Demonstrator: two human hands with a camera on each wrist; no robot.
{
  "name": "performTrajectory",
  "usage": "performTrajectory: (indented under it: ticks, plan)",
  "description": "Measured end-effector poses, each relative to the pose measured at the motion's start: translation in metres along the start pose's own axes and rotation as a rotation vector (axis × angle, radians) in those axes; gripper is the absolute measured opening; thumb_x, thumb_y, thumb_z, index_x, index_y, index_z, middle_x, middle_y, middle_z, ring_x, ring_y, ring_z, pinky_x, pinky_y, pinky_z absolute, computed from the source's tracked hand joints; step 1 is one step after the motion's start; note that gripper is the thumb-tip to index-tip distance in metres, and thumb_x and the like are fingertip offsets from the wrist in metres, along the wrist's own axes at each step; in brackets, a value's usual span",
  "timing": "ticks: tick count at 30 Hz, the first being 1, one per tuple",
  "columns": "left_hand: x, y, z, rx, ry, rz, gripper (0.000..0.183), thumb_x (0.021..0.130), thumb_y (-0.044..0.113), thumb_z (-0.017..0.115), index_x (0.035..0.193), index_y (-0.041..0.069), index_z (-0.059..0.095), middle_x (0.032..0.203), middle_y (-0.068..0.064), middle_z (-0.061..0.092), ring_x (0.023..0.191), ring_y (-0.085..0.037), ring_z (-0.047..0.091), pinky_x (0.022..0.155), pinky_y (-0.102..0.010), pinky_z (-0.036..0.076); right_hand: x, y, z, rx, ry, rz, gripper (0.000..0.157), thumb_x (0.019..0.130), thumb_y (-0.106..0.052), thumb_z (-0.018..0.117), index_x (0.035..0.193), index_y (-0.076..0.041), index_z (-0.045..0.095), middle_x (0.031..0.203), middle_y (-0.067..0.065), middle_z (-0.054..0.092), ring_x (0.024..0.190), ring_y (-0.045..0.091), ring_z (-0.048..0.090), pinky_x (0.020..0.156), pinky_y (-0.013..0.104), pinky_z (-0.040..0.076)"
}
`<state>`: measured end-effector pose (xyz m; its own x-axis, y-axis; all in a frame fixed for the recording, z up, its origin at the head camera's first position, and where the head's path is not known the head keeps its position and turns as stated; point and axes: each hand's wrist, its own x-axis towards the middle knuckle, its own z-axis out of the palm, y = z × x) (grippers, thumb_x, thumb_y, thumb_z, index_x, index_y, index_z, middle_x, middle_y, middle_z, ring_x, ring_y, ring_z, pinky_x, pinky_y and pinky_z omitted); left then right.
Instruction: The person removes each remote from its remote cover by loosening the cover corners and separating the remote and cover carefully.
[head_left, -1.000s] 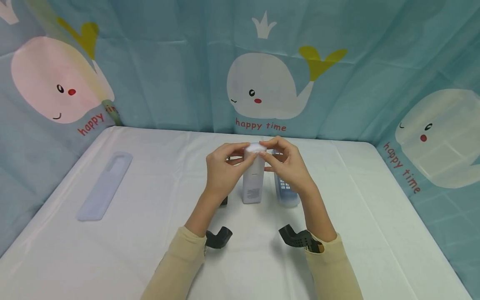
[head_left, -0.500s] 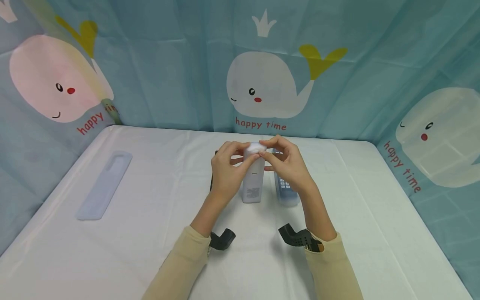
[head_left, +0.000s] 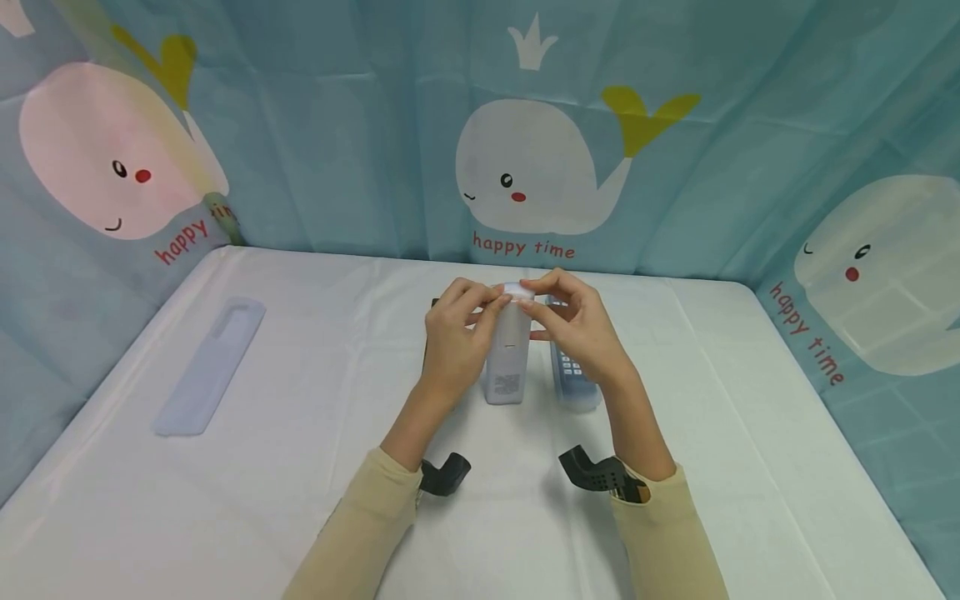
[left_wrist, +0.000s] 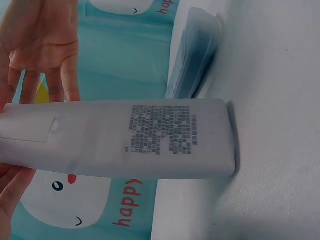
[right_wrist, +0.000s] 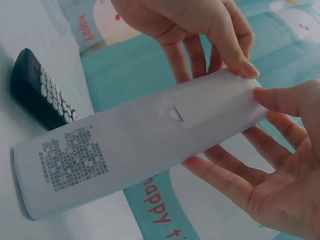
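Note:
A white remote control (head_left: 508,358) stands upright on the table, its lower end on the cloth. Its back, with a printed label and a battery cover (right_wrist: 215,100), faces me. My left hand (head_left: 453,346) pinches the top left edge between thumb and fingers. The right hand (head_left: 581,333) pinches the top right edge, thumb on the back near the end. In the right wrist view both thumbs lie close together at the upper end. The front of the remote is hidden.
Right of it lies a remote in a translucent blue cover (head_left: 576,387), partly behind my right hand. Behind my left hand sits a black remote with pale keys (right_wrist: 42,90). A flat translucent silicone cover (head_left: 212,367) lies far left on the white table (head_left: 750,467). A whale-print curtain (head_left: 360,167) hangs behind.
My left hand has shifted slightly right, and its thumb has moved up toward the top of the remote. The right hand and the remote stay nearly in place.

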<state>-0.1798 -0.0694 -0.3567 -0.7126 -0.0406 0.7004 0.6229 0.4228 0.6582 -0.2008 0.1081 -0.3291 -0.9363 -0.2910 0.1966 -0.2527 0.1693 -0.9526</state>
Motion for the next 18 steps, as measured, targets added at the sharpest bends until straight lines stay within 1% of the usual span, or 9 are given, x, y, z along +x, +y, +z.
performTrajectory:
  ticks: [4, 7, 12, 18]
  plan:
    - [0.0001, -0.0008, 0.0008, 0.023, 0.023, 0.045, 0.011, 0.098, 0.007, 0.074, 0.094, -0.002, 0.074, 0.095, -0.015, 0.065, 0.092, -0.030, 0.072, 0.079, -0.044, 0.066, 0.0000, -0.0010, -0.0004, 0.000, 0.000, 0.006, 0.017, 0.102, -0.004, 0.068, 0.116, 0.005, 0.061, 0.142, 0.020, 0.062, 0.114, 0.043, 0.071, 0.079, 0.044, 0.066]
    - [-0.0004, -0.0018, 0.0017, 0.030, 0.028, 0.061, 0.010, 0.099, 0.006, 0.073, 0.094, -0.003, 0.073, 0.095, -0.015, 0.065, 0.093, -0.031, 0.072, 0.080, -0.044, 0.066, -0.0005, -0.0023, -0.0010, 0.001, -0.001, 0.004, 0.017, 0.102, -0.003, 0.068, 0.115, 0.006, 0.060, 0.142, 0.020, 0.062, 0.115, 0.043, 0.071, 0.079, 0.045, 0.066]
    - [-0.0006, -0.0011, 0.0021, 0.025, 0.039, 0.052, 0.011, 0.101, 0.006, 0.070, 0.094, -0.003, 0.070, 0.097, -0.017, 0.068, 0.093, -0.031, 0.073, 0.078, -0.041, 0.066, -0.0013, -0.0034, -0.0017, 0.002, -0.009, -0.003, 0.016, 0.101, 0.000, 0.068, 0.114, 0.006, 0.060, 0.140, 0.022, 0.063, 0.114, 0.044, 0.071, 0.079, 0.043, 0.066]
    - [0.0010, -0.0005, 0.0009, 0.008, 0.062, 0.033, 0.014, 0.101, 0.006, 0.070, 0.091, -0.002, 0.068, 0.094, -0.016, 0.071, 0.086, -0.029, 0.073, 0.070, -0.040, 0.065, -0.0009, -0.0050, -0.0024, -0.002, -0.017, 0.007, 0.016, 0.100, 0.002, 0.068, 0.114, 0.007, 0.060, 0.139, 0.023, 0.063, 0.113, 0.043, 0.071, 0.078, 0.042, 0.066]
